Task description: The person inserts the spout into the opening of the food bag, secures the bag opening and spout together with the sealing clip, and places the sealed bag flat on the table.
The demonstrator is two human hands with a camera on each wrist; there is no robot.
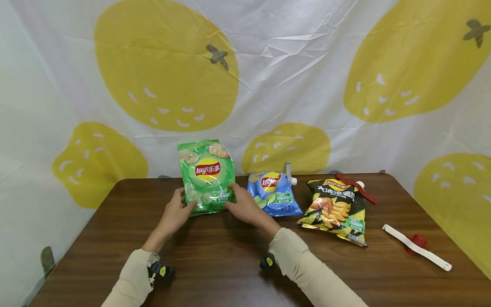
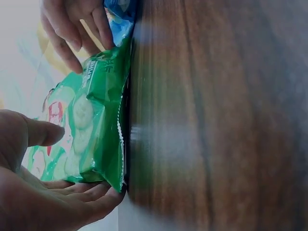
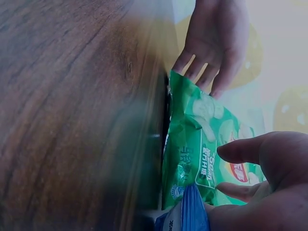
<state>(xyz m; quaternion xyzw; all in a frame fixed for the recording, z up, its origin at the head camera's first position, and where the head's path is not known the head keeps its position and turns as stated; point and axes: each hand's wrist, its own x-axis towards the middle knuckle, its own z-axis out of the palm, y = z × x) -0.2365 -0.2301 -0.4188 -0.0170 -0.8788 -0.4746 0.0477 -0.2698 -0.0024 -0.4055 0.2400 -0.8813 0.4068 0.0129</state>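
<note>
A green bag of potato chips (image 1: 209,177) stands upright on the wooden table near its back edge, its printed front towards me. At its lower left side, my left hand (image 1: 177,213) holds it, thumb over the front and fingers along the edge. On the lower right side is my right hand (image 1: 247,207), with fingertips on the printed face. The left wrist view shows the green bag's bottom seam (image 2: 119,137) close over the tabletop. Just right of my right hand, a blue bag of chips (image 1: 272,196) leans back, with a grey-and-white clip (image 1: 290,175) at its upper right.
A black-and-yellow bag of chips (image 1: 333,213) lies farther right, a red clip (image 1: 356,187) with a white cap across its top. A white clip (image 1: 418,247) with a red cap (image 1: 418,242) rests near the table's right edge. A lemon-print curtain (image 1: 268,85) hangs behind the table.
</note>
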